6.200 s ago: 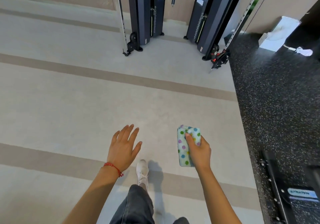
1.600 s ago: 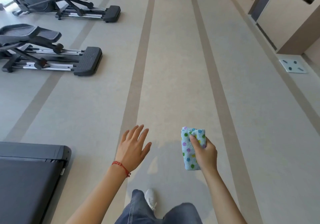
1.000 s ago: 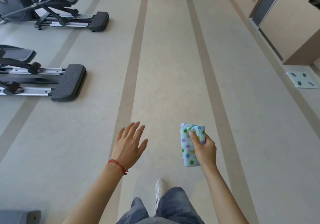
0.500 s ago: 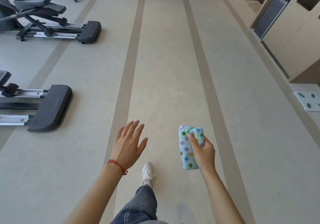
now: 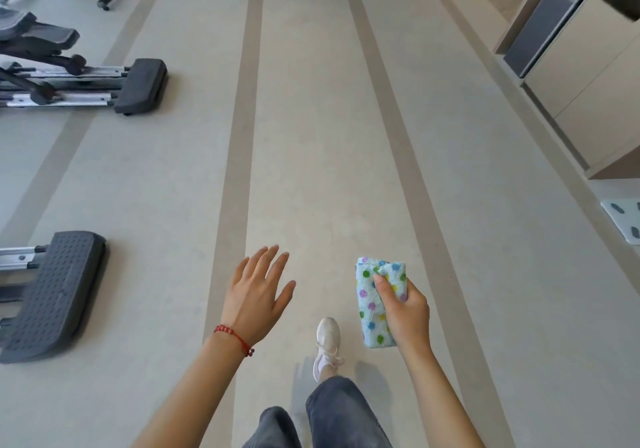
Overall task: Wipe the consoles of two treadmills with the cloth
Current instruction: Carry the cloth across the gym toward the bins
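My right hand point(image 5: 405, 312) grips a folded white cloth point(image 5: 371, 305) with coloured dots, thumb pressed on its top, held out over the floor. To its left my left hand point(image 5: 258, 295) is stretched out flat, fingers straight and spread, holding nothing; a red bead bracelet circles its wrist. No treadmill console is in view.
Two elliptical machines stand at the left, one's rear foot point(image 5: 52, 295) close by, the other point(image 5: 138, 85) farther up. A beige floor with darker stripes point(image 5: 239, 136) runs ahead. Cabinets point(image 5: 595, 77) line the right wall, a white scale point(image 5: 623, 220) at their foot. My white shoe point(image 5: 327, 343) steps forward.
I have walked forward along the striped aisle; the ellipticals slid down and back on the left, and a treadmill deck at lower left left the view. Both hands keep their pose.
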